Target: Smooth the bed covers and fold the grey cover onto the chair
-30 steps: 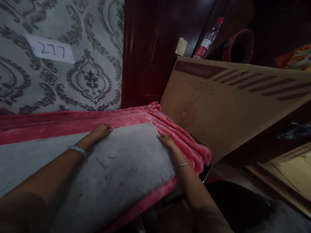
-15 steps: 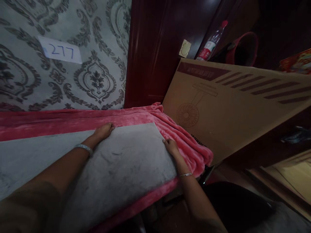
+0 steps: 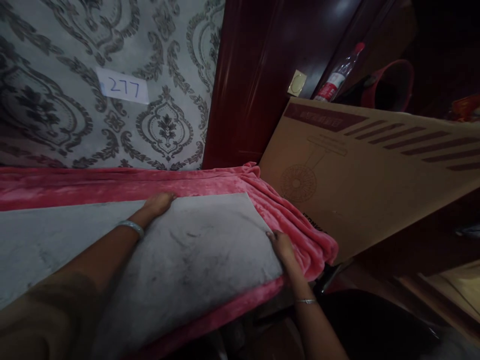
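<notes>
- Two hands are at the gray cloth, which spreads from the left edge of the frame to its centre.
- The left hand, left of centre, lies along the cloth's far edge, fingers slightly curled; whether it grips, I cannot tell.
- The right hand, right of centre, touches the cloth's right edge, fingers bent; its hold is unclear.
- Pink blanket lies beneath.

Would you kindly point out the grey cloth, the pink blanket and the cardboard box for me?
Grey cloth (image 3: pixel 210 240): head view, on the middle of its upper surface.
Pink blanket (image 3: pixel 300 225): head view, on its bunched folds.
Cardboard box (image 3: pixel 356 185): head view, on its broad printed side.
</notes>
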Motion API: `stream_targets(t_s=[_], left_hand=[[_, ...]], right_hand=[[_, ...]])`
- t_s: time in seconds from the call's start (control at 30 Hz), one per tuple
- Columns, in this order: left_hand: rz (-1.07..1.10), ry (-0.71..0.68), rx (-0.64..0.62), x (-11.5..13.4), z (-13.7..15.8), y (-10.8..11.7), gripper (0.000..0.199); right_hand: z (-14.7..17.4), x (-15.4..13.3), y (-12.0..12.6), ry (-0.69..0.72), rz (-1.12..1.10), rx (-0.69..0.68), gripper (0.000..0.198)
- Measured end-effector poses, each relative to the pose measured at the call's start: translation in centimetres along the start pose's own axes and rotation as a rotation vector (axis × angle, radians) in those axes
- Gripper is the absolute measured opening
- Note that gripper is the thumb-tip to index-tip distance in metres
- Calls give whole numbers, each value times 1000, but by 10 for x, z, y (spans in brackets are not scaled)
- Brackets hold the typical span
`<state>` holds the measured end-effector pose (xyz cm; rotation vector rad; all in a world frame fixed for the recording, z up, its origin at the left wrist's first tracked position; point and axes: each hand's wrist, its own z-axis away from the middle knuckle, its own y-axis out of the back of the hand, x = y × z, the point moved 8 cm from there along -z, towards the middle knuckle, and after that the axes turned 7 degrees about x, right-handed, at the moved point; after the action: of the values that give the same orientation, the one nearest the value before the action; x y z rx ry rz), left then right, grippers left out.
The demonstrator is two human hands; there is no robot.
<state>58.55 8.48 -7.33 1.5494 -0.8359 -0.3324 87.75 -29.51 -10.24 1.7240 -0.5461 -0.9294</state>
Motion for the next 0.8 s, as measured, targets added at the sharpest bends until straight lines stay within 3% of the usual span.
stream_targets(t_s=[0.23,0.33,0.43,0.53,0.63,0.73,0.8], left_hand=[[-2,-30,24,1,5,5,43],[-18,-69,72,-4,20,19,45],[-48,-74,91,-18,46,33,51],[-75,-36,72,-43,80,45,54],[-117,63,74,-83,117,63,57],[-173,229,97,-135,155,87,59],[-209,348,121,-170,181,102,61]], right_hand=[[7,-1,-1,10,67,10,39],[10,0,2,-1,110,-1,41],[9,-15,8,41,193,81,46],[5,-66,5,258,193,175,54],[-2,-120,-10,405,165,140,56],[-18,-150,-26,413,182,47,58],[-31,-152,-37,378,200,-9,60]])
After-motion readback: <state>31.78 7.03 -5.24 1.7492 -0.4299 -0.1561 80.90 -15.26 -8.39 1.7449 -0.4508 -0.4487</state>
